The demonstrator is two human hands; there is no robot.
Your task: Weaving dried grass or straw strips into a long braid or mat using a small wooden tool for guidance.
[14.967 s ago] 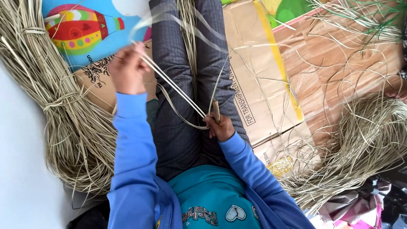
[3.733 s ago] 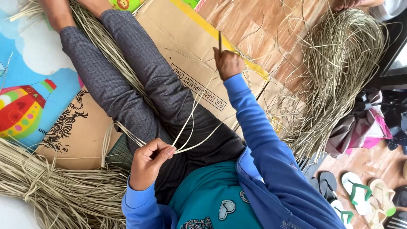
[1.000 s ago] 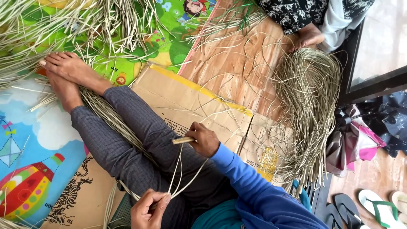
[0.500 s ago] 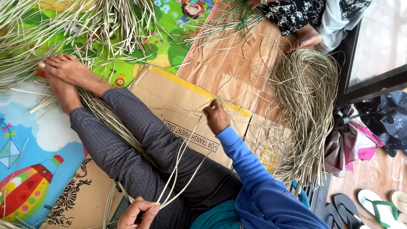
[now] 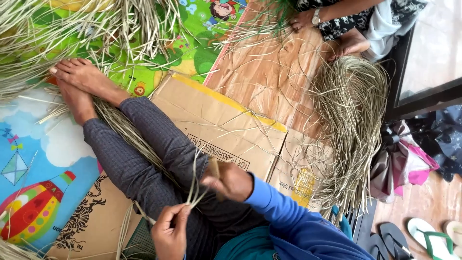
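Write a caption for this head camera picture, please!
Two hands, left and right, pinch pale straw strips above a lap.

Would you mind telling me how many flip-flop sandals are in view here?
2, both at the bottom right on the wooden floor: a dark flip-flop and a white flip-flop with green straps. The pale shape at the edge may be another.

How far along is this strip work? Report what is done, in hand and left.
Done, apparently: a heap of thin curled fibres lies on the wooden floor to the right. In hand: the left hand pinches a few pale strips, and the right hand, blurred, grips a thin stick against them. Left, probably: the long bundle between the legs and the pile of strips beyond the feet.
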